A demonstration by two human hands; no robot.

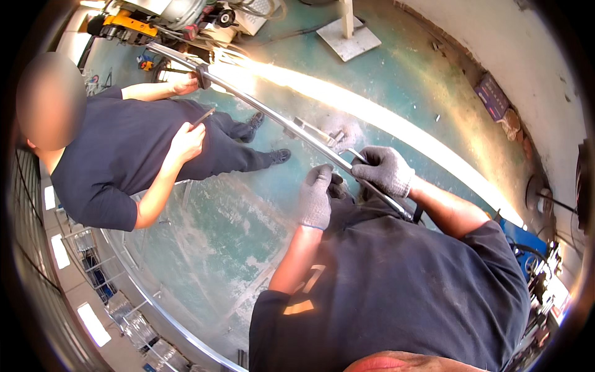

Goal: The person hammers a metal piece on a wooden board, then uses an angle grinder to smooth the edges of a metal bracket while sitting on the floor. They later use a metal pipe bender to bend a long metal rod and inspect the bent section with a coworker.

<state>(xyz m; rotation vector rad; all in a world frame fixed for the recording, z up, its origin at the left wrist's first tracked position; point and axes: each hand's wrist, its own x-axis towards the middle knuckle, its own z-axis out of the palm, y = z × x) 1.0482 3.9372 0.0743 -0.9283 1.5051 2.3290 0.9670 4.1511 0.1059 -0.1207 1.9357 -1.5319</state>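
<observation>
A long, slim metal bar (273, 113) runs diagonally from the upper left down to my waist. My right hand (385, 172), in a grey knit glove, is closed at the bar's near part, pinching a thin bent metal rod (352, 152) that looks like a hex key. My left hand (316, 197), gloved alike, is curled with its thumb up, just left of the bar. What its fingers hold, if anything, is hidden. Farther along, a dark clamp-like block (202, 75) sits around the bar, with a co-worker's hand (185, 84) on it.
At left stands the co-worker (124, 149), whose other hand holds a thin flat object (204, 116). Machinery with a yellow part (130, 26) is at the upper left. A post's white base plate (349, 42) rests on the green floor. A printed box (491, 98) lies by the right wall.
</observation>
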